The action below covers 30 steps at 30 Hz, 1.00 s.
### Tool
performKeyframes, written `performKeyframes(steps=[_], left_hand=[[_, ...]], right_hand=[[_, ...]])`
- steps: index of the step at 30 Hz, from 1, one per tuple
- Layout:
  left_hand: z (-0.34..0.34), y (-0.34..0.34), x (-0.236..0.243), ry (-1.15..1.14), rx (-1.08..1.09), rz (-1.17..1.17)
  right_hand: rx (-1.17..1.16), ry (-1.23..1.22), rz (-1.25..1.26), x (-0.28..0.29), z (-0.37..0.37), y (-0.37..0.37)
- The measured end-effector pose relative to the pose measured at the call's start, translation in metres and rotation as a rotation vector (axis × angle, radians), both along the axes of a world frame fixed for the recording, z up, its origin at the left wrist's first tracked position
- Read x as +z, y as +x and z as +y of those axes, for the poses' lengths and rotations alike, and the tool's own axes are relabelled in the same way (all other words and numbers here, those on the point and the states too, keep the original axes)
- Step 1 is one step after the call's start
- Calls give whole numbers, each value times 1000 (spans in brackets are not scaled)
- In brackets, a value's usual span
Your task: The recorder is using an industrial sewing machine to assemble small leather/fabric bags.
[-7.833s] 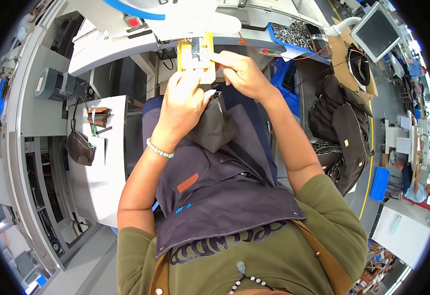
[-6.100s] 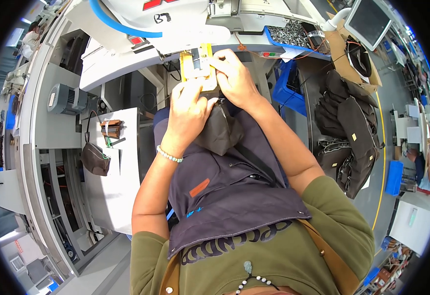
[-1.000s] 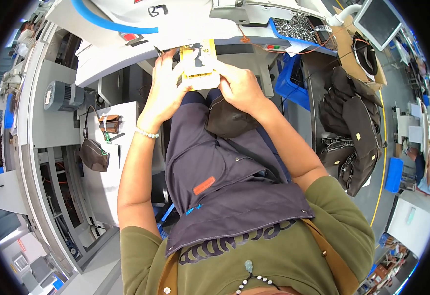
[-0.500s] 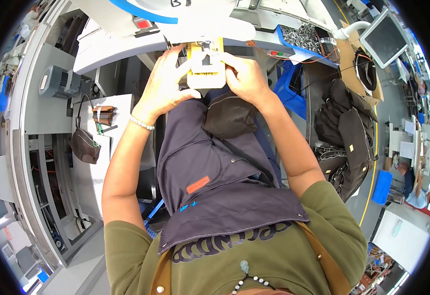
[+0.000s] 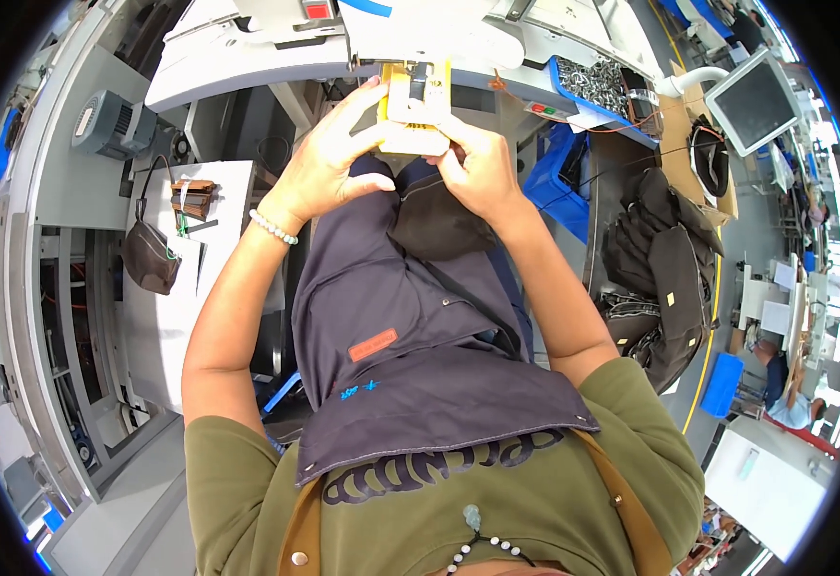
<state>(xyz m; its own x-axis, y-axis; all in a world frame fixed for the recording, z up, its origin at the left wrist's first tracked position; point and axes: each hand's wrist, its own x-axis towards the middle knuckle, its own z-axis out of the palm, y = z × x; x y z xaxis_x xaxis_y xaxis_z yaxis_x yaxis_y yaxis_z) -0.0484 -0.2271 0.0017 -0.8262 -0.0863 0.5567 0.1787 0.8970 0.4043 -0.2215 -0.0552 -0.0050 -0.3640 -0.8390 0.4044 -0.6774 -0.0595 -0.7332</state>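
Note:
A small yellow and white plate (image 5: 412, 144) with a dark strip in its middle lies at the edge of a white machine (image 5: 429, 36). My right hand (image 5: 482, 168) pinches the plate's near right corner, its fingertips partly hidden. My left hand (image 5: 329, 163) is spread along the left side, fingertips at the plate's edge and thumb held apart. Over my lap, below the plate, lies a dark brown zippered pouch (image 5: 444, 221).
A blue tray of metal pieces (image 5: 592, 84) sits on the bench at right, above a blue bin (image 5: 559, 182). Dark brown pouches (image 5: 664, 259) are heaped at right. On a white table at left are another pouch (image 5: 151, 257) and brown strips (image 5: 192, 199).
The view has shifted slightly. The plate's near edge now looks tipped, and my right fingers have moved to its near corner. My left hand stays spread beside it.

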Motion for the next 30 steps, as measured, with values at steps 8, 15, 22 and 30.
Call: performKeyframes(steps=[8, 15, 22, 30], left_hand=[[28, 20, -8, 285, 143, 239], [58, 12, -83, 940, 344, 229], [80, -32, -92, 496, 101, 110], [69, -1, -72, 538, -24, -200]], right_hand=[[145, -64, -331, 9, 40, -14], [-232, 187, -689, -119, 37, -91], [63, 315, -1122, -100, 43, -54], [372, 434, -830, -48, 74, -18]])
